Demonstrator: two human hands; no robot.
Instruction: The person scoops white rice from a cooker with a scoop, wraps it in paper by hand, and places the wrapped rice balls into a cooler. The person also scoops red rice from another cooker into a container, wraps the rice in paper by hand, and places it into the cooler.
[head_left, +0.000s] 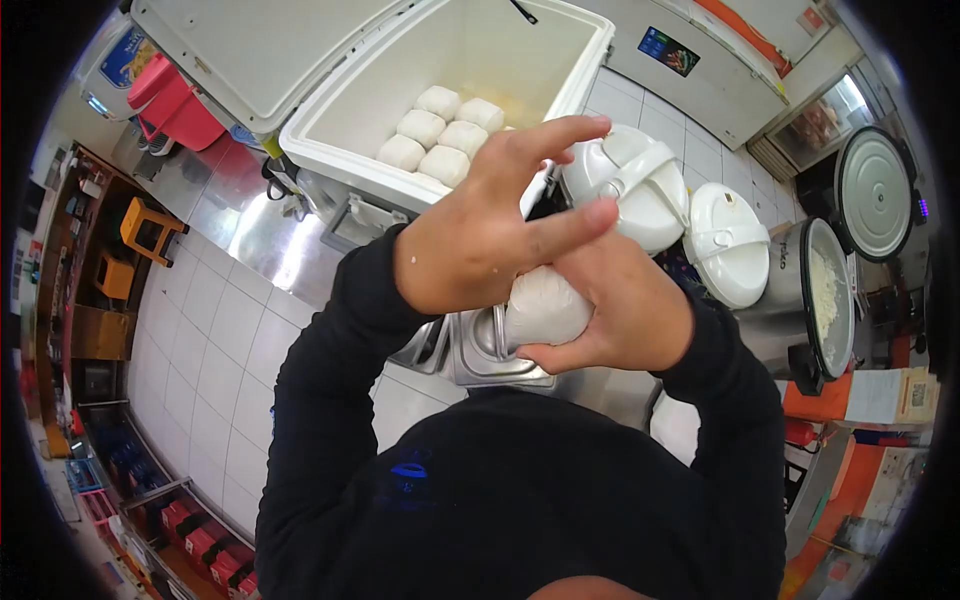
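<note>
A round white dough-like ball (548, 308) rests in my right hand (630, 310), whose fingers and thumb curve around it. Just above and left of the ball is my left hand (480, 235), its thumb and index finger stretched out and apart, partly in front of the right hand. Beyond them an open white cooler box (350, 105) holds several similar white balls (443, 165), set close together in rows. Below the ball, a metal container with a lid (480, 350) is partly covered by my hands.
White lidded containers (728, 245) stand to the right, beside a large steel pot (800, 300) with white contents. A round lid (873, 193) is at the far right. A chest freezer (700, 70) stands behind. Orange stools (150, 232) are at the left.
</note>
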